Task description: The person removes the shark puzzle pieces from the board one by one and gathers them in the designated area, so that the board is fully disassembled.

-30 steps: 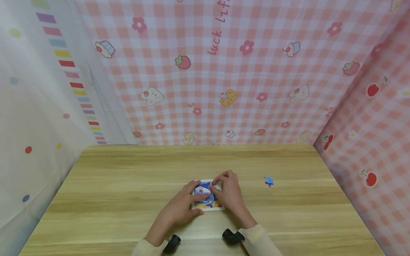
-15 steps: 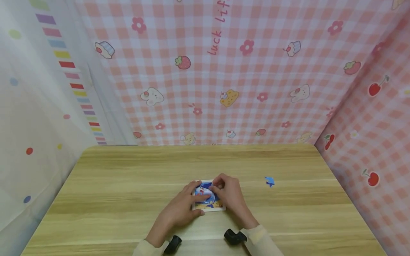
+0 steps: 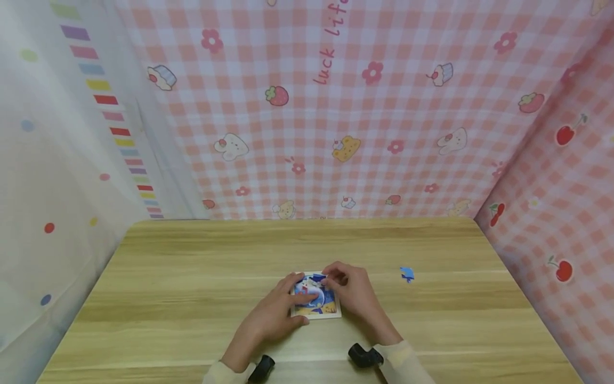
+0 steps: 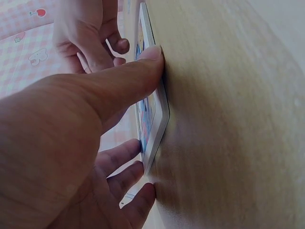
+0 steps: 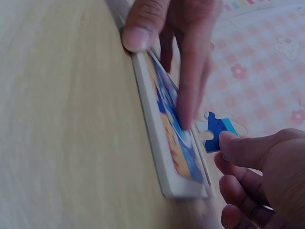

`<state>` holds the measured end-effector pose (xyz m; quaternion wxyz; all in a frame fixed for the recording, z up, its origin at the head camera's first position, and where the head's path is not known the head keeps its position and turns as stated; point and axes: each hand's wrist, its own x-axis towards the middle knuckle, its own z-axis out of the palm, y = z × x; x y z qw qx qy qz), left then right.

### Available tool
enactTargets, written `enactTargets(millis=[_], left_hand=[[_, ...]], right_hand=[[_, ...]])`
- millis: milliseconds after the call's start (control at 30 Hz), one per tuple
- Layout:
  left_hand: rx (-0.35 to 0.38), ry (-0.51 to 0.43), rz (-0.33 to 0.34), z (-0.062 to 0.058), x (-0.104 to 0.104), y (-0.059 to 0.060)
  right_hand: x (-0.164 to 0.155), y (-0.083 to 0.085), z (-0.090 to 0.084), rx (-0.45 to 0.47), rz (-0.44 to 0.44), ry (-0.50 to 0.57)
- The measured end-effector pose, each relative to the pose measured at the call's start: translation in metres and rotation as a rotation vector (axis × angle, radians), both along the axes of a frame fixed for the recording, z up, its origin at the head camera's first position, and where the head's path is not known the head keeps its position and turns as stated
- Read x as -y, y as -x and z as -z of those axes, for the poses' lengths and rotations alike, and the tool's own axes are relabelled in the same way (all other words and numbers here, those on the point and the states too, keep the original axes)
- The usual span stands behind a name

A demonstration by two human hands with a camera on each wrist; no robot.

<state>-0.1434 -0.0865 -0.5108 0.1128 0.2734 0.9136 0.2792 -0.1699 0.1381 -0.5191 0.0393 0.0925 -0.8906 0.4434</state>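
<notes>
A small picture jigsaw puzzle (image 3: 324, 316) in a white frame lies on the table, its scene in blue and yellow. My left hand (image 3: 274, 310) holds it from the left, thumb on the near edge and fingers along the far left side; one finger rests on the picture. In the right wrist view, my right hand (image 5: 281, 167) pinches a blue jigsaw piece (image 5: 218, 134) between thumb and forefinger, beside the frame's edge. That piece is mostly hidden by the fingers in the head view. Another loose blue piece (image 3: 406, 274) lies to the right of the puzzle.
The wooden table (image 3: 201, 250) extends around the puzzle on all sides. Behind it hangs a pink checked cloth (image 3: 307, 117), with a dotted white cloth (image 3: 53, 176) at left and another pink cloth (image 3: 561, 213) at right. Black wrist mounts (image 3: 365, 356) sit at both cuffs.
My right hand has drawn slightly to the right from the puzzle's upper right part, uncovering more of the picture. My left hand has stayed on the frame.
</notes>
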Motion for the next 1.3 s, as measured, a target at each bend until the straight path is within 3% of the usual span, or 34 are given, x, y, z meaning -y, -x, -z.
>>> enactTargets(millis=[700, 1300], left_hand=[[-0.001, 0.004, -0.004, -0.004, -0.002, -0.002], [0.003, -0.001, -0.014, -0.004, 0.000, -0.003]], right_hand=[[-0.060, 0.004, -0.004, 0.065, 0.080, -0.063], [-0.103, 0.008, -0.009, 0.008, 0.128, -0.088]])
